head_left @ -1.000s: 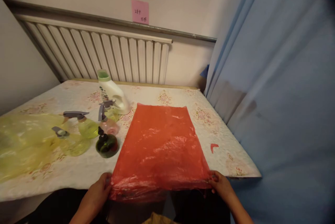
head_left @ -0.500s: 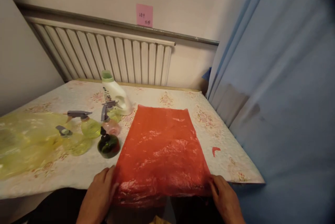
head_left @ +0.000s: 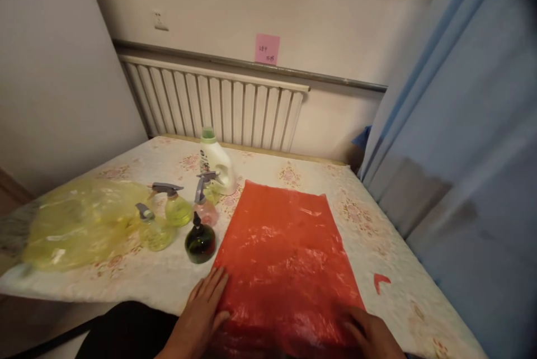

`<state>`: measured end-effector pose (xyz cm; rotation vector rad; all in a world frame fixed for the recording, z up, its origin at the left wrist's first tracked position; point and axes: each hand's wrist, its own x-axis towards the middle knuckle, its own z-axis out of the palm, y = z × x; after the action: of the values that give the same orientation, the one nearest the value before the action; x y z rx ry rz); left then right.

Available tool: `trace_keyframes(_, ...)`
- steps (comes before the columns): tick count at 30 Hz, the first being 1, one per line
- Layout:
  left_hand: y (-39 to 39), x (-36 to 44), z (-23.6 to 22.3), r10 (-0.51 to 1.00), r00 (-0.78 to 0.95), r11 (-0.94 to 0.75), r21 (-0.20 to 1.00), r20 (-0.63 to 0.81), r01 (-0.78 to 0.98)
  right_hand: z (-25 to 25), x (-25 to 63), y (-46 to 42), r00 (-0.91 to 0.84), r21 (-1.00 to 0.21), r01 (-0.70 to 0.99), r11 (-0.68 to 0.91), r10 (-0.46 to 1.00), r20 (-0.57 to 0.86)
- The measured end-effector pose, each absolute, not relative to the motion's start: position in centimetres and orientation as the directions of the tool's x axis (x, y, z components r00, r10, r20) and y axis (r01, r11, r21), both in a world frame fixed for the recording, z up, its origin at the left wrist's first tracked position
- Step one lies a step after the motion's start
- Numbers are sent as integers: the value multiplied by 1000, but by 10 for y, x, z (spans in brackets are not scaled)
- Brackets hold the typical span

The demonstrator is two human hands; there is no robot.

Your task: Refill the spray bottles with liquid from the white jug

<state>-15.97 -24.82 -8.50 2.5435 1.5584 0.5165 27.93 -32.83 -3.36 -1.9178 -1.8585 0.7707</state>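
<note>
Glossy, crinkled red plastic bag (head_left: 289, 253) at worktop (head_left: 398, 258) front edge. Left hand (head_left: 203, 306) splayed flat; right hand (head_left: 369, 331): can't tell grip.

The single view looks from the person's head, facing forward and down across the cream, flower-printed cloth-covered table (head_left: 168, 289) toward the white, ribbed radiator (head_left: 226, 104) on the pale, flat wall (head_left: 319, 18). Nearest, at the bottom edge, come the bare left hand (head_left: 203, 306) and bare right hand (head_left: 371, 328); the draped, blue fabric curtain (head_left: 470, 180) fills the right side.
</note>
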Motion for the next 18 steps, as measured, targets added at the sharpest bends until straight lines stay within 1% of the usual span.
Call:
trace_keyframes(2,-248,-159,-77,891,368,-447,362,267,818,-21,260,-307,-40,-654,756,-29,995,-91)
trace_keyframes(4,-249,-161,-70,921,278,-380,467,273,799,-12,236,-291,-108,-701,713,15,990,-89)
trace_keyframes(7,-248,-171,-64,969,117,-230,618,219,752,-7,202,-280,-195,-735,674,65,977,-92)
trace_keyframes(9,-242,-182,-62,981,-5,-132,683,195,718,-8,184,-280,-204,-741,668,63,974,-102)
trace_keyframes(11,-231,-191,-63,962,-152,-56,712,225,700,-9,172,-282,-201,-750,660,42,972,-123)
trace_keyframes(13,-215,-196,-63,918,-257,-38,713,301,700,-12,164,-286,-215,-766,642,40,968,-130)
trace_keyframes(15,-198,-195,-62,876,-311,-36,693,369,720,-15,160,-289,-252,-785,617,52,958,-134)
trace_keyframes(18,-176,-185,-55,860,-314,-49,678,402,733,-23,161,-293,-274,-799,600,35,947,-165)
